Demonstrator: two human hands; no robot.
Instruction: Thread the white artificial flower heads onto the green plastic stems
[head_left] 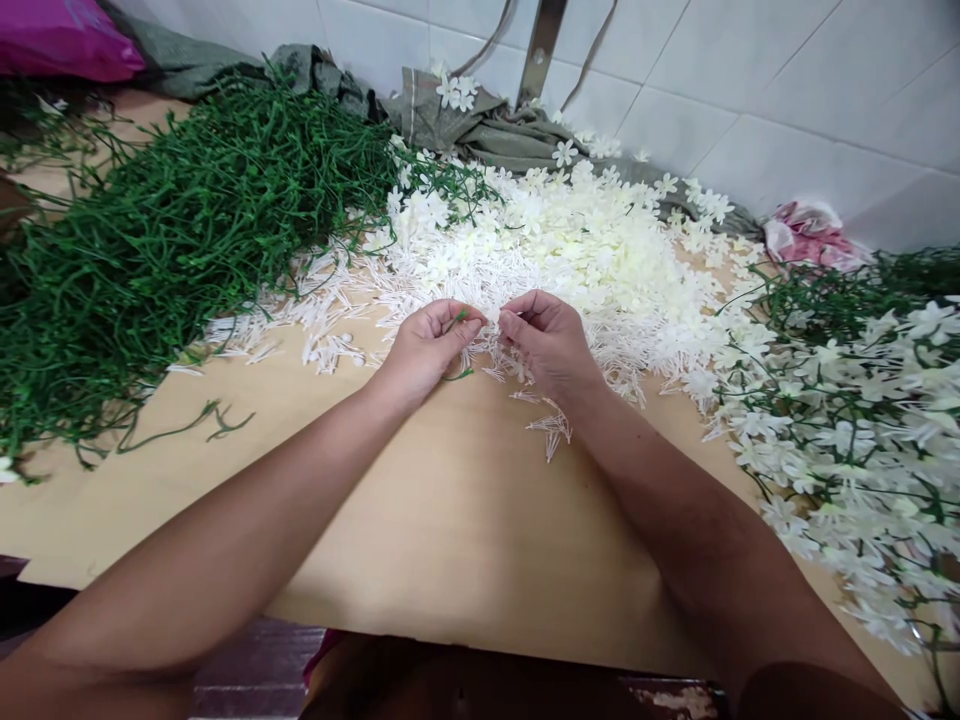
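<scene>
My left hand [439, 340] is closed in a pinch on a green plastic stem [460, 375], whose ends poke out above and below the fingers. Close beside it, my right hand [546, 335] is also closed, thumb against forefinger. Whatever lies between those fingertips is too small to make out. Both hands hover over the near edge of a heap of thin white sticks [480, 275]. Behind them spreads a pile of loose white artificial flower heads [585, 235]. A few stray white sticks [551, 430] lie below my right hand.
A large mound of green stems [217, 200] fills the left side. Assembled white flowers on green stems [847, 430] are heaped at the right. Brown board [420, 540] covers the table. Grey-green sacking [480, 130] and a metal post [541, 50] stand against the tiled wall [712, 80].
</scene>
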